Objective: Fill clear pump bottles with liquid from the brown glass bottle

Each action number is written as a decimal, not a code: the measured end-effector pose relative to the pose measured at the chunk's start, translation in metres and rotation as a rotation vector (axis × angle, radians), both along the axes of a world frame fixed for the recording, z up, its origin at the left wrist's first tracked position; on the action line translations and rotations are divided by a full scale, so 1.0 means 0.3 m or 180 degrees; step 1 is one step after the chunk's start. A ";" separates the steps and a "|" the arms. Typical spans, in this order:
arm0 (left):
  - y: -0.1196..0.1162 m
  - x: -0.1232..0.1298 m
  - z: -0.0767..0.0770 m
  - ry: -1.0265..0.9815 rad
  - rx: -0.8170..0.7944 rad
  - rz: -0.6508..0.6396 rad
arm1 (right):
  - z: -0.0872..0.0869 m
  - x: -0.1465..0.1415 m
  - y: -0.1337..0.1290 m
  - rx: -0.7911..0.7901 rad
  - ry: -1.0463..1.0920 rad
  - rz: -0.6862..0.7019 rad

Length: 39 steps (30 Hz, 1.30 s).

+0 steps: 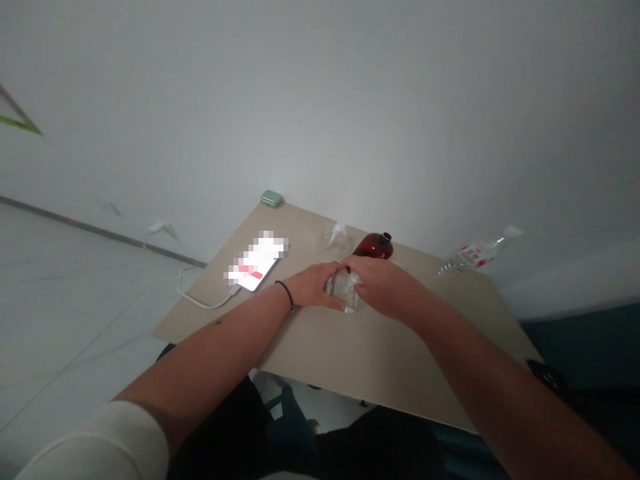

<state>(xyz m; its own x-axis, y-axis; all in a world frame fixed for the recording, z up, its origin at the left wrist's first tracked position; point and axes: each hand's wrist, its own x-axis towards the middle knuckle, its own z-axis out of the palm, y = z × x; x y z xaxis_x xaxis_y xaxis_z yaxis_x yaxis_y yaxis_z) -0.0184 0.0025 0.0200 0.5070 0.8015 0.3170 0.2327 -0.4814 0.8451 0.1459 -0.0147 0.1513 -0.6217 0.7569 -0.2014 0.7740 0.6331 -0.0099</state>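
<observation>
Over the middle of the table, a small clear plastic or glass container [345, 288] sits between my hands. My left hand [314, 285] wraps round its left side, thumb along the near side. From the right, my right hand [383, 285] grips its upper right part, fingers bent over the top. My palms and fingers cover much of the container, so its full shape is hidden. Just behind my right hand is a dark red-brown bottle [376, 246] with an uncapped-looking neck. A crumpled-looking clear plastic piece [336, 238] lies behind my left hand.
A lit phone [260, 263] lies at the left, with a white cable [210, 307] running off the table edge. At the back left corner sits a small green case [271, 199]. A clear labelled water bottle [477, 253] with a white cap stands by the wall at right.
</observation>
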 end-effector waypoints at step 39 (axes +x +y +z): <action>0.004 0.007 -0.015 0.0347 -0.0092 0.0026 | -0.373 0.136 -0.106 -0.0303 0.4668 -0.2224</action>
